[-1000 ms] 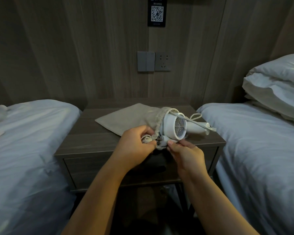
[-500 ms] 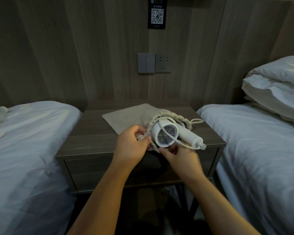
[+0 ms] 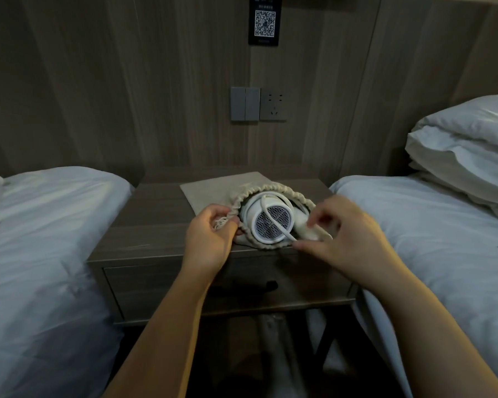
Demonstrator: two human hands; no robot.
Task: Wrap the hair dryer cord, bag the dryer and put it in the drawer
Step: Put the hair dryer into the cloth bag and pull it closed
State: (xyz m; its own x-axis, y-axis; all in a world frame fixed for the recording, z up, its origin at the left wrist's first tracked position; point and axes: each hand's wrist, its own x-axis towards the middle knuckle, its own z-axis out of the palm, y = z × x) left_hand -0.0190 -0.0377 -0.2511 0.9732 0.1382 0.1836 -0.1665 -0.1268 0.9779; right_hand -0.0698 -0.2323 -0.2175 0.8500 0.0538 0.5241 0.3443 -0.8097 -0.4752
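Note:
A white hair dryer (image 3: 270, 222) lies on the nightstand (image 3: 156, 214), its mesh rear facing me, with its white cord (image 3: 273, 225) looped over the grille. The beige drawstring bag (image 3: 213, 189) has its gathered mouth spread around the dryer's body. My left hand (image 3: 210, 239) pinches the bag's rim and drawstring at the left of the dryer. My right hand (image 3: 348, 237) is at the dryer's handle on the right, fingers curled on the handle and the bag's edge there. The closed drawer (image 3: 242, 285) sits below, front facing me.
Two beds with white sheets (image 3: 46, 254) (image 3: 443, 254) flank the nightstand. Pillows (image 3: 466, 150) are stacked at the right. A wall switch and socket (image 3: 258, 104) and a QR-code sign (image 3: 264, 23) are on the wood panel behind.
The bag's mouth has been pulled further over the dryer, and the dryer has turned so its grille faces me. My right hand moved from under the dryer to its handle side.

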